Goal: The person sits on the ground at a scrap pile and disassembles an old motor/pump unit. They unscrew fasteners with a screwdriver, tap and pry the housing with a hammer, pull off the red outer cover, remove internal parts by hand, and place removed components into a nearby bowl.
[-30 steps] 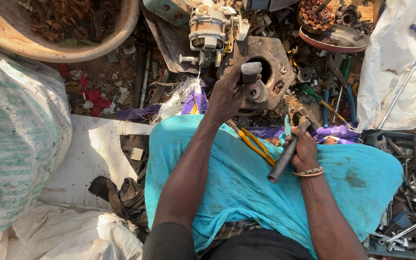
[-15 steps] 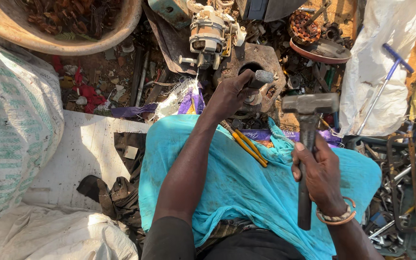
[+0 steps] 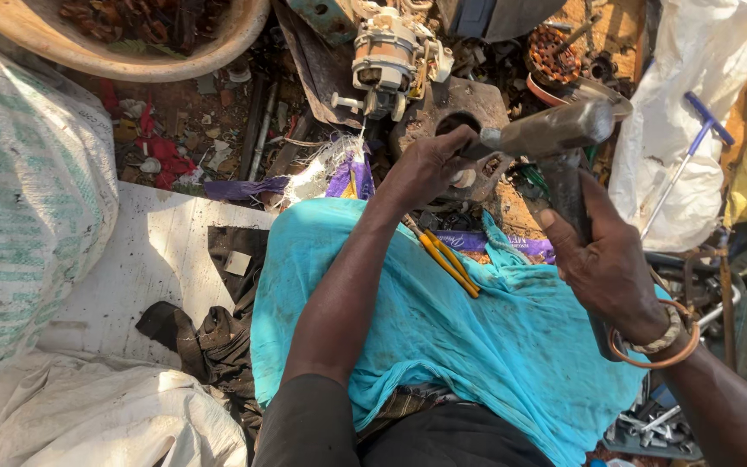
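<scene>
With the right hand (image 3: pixel 607 268) clenched on a raised hammer (image 3: pixel 555 130) and the left hand (image 3: pixel 425 169) gripping the punch (image 3: pixel 477 145), a skewed head risks bruised fingers.

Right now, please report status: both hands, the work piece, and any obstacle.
Right hand grips hammer, head raised. Left hand steadies small part on metal block. Yellow-handled pliers lie on turquoise cloth, beside the arm.

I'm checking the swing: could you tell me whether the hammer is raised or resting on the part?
Raised: the hammer in the right hand hangs above the metal block.
</scene>
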A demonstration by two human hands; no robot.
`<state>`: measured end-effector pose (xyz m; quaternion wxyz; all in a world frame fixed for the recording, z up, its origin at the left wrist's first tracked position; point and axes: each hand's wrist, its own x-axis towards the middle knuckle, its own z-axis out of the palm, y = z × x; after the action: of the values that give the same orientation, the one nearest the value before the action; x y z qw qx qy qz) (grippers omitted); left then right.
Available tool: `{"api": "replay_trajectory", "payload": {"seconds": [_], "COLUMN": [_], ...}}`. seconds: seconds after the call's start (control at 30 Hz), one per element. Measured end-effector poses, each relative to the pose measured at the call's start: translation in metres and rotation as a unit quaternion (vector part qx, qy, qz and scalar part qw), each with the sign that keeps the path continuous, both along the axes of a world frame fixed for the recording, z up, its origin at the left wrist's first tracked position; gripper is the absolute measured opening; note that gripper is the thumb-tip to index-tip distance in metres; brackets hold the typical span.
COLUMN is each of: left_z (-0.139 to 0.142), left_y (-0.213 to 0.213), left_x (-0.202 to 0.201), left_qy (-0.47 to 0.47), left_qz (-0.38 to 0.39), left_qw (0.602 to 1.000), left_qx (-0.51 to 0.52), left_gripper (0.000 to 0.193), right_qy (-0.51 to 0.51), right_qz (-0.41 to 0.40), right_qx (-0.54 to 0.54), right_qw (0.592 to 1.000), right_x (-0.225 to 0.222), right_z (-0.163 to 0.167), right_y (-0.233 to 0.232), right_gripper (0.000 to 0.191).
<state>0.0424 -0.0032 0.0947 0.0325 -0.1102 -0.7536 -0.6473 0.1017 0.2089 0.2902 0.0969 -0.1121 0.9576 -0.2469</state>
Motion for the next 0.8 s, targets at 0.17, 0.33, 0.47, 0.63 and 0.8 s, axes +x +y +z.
{"api": "replay_trajectory", "payload": {"seconds": [0.17,0.33,0.47,0.63,0.8], "left_z": [-0.002,0.000,0.006,0.004,-0.007], "left_y": [0.001,0.002,-0.003,-0.004,0.002], "left_x": [-0.003,-0.002,-0.001,-0.003,-0.003], "left_qy": [0.021,-0.013,0.014,0.059,-0.001], "left_qz": [0.028,0.004,0.025,0.018,0.002], "left_qw": [0.999,1.000,0.999,0.998,1.000], "left_qx": [-0.005,-0.005,-0.023,0.002,0.012], "left_gripper": [0.028,0.024,0.031,0.029,0.026], "right_qy": [0.108,0.212,0.197,-0.036,0.148], "right_qz": [-0.031,-0.003,0.087,-0.030,-0.006], "right_qx": [-0.272,-0.361,-0.176,-0.063,-0.324], "right_qw": [0.956,0.908,0.960,0.997,0.934], "right_x": [0.014,0.016,-0.005,0.000,0.010], "right_z": [0.033,0.057,0.019,0.014,0.036], "right_y": [0.046,0.023,-0.016,0.020,0.033], "right_gripper": [0.050,0.049,0.048,0.053,0.053]}}
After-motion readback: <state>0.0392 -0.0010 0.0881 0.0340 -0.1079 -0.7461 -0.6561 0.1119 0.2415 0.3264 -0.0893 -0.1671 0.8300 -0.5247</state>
